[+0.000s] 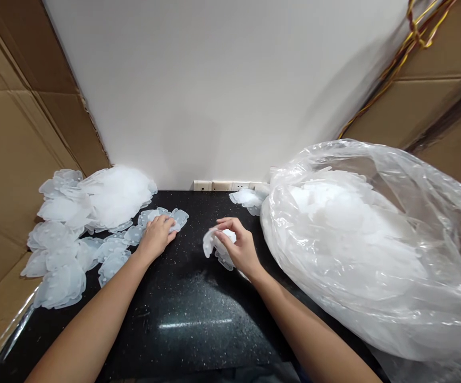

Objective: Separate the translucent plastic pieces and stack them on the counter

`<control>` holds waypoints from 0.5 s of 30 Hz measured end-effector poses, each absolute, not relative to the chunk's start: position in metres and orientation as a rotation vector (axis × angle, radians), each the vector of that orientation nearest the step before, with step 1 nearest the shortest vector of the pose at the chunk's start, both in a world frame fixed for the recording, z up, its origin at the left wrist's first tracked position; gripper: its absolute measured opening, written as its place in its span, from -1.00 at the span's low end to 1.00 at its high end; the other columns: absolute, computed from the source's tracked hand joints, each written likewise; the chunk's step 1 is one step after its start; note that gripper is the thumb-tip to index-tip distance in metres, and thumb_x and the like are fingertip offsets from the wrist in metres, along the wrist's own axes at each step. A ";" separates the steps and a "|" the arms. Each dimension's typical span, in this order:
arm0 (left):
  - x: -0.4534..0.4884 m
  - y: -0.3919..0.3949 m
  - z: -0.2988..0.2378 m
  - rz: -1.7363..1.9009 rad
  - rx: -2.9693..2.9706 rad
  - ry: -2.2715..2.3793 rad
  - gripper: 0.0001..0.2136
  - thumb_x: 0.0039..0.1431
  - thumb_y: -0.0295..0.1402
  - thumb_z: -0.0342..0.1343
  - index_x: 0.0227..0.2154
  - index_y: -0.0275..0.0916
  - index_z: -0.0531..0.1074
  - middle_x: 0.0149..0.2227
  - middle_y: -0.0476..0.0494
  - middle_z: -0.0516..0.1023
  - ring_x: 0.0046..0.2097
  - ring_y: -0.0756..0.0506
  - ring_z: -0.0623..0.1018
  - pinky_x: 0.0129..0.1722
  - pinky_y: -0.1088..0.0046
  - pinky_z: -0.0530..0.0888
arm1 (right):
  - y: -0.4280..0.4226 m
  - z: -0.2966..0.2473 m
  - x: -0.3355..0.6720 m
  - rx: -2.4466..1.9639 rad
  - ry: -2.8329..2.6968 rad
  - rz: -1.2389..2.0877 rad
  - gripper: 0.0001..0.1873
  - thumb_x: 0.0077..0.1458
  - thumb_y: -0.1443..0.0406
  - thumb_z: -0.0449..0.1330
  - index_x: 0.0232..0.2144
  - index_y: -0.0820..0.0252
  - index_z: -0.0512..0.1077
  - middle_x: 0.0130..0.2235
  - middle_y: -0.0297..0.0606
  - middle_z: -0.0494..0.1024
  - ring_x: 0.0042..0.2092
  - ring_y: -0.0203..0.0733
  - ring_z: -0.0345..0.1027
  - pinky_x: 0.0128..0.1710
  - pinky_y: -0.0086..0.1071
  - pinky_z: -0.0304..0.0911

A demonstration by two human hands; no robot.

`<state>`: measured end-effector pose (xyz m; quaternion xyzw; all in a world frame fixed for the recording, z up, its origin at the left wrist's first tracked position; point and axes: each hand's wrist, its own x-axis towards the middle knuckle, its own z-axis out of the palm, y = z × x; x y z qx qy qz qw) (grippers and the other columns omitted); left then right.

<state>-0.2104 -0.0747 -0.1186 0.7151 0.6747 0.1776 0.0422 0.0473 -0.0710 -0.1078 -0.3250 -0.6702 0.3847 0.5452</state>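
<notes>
My left hand (157,235) rests on a few thin, translucent white plastic pieces (180,218) lying on the black speckled table. Its fingers are bent over them; whether it grips one I cannot tell. Closer to the middle, my right hand (238,244) pinches a curved white plastic piece (209,243) between thumb and fingers, lifted off the surface. Under that hand, more of these pieces (225,259) show, partly hidden by it. The pieces are flat with rounded, lobed outlines and small dots.
A large heap of white pieces (114,197) lies at the left, with looser stacks in front. On the right stands a clear plastic bag (374,314) full of similar pieces. Wall sockets (222,185) line the back edge. Cardboard (10,133) flanks the table; twisted wires (397,64) hang at right.
</notes>
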 end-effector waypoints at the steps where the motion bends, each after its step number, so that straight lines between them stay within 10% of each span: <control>1: -0.209 -0.075 -0.118 0.562 2.189 2.044 -0.84 0.13 -0.43 0.09 -0.22 -0.20 0.49 -0.08 -0.28 0.49 0.04 -0.31 0.44 0.06 0.08 0.34 | -0.070 -0.108 0.047 -0.792 -1.524 1.028 -0.84 0.11 0.17 0.26 -0.40 0.09 0.40 -0.38 -0.29 0.57 -0.26 -0.12 0.46 -0.22 -0.23 0.37; 8: -0.200 -0.080 -0.115 0.823 2.065 1.913 -0.83 -0.05 -0.52 0.16 -0.35 -0.17 0.40 0.06 -0.27 0.43 0.12 -0.32 0.39 0.11 0.08 0.33 | -0.063 -0.112 0.044 -0.825 -1.267 1.471 -0.65 0.03 -0.01 0.27 -0.34 0.12 0.39 -0.53 -0.43 0.42 -0.55 -0.29 0.28 -0.52 -0.39 0.24; 15: -0.194 -0.081 -0.109 1.165 1.615 1.770 -0.88 -0.09 -0.36 0.22 -0.48 -0.17 0.37 -0.38 -0.09 0.48 -0.23 -0.18 0.49 -0.17 0.28 0.41 | -0.045 -0.121 0.065 -1.218 -1.728 0.681 -0.85 0.09 0.21 0.16 -0.37 0.12 0.51 -0.39 -0.24 0.49 -0.29 -0.07 0.35 -0.24 -0.20 0.25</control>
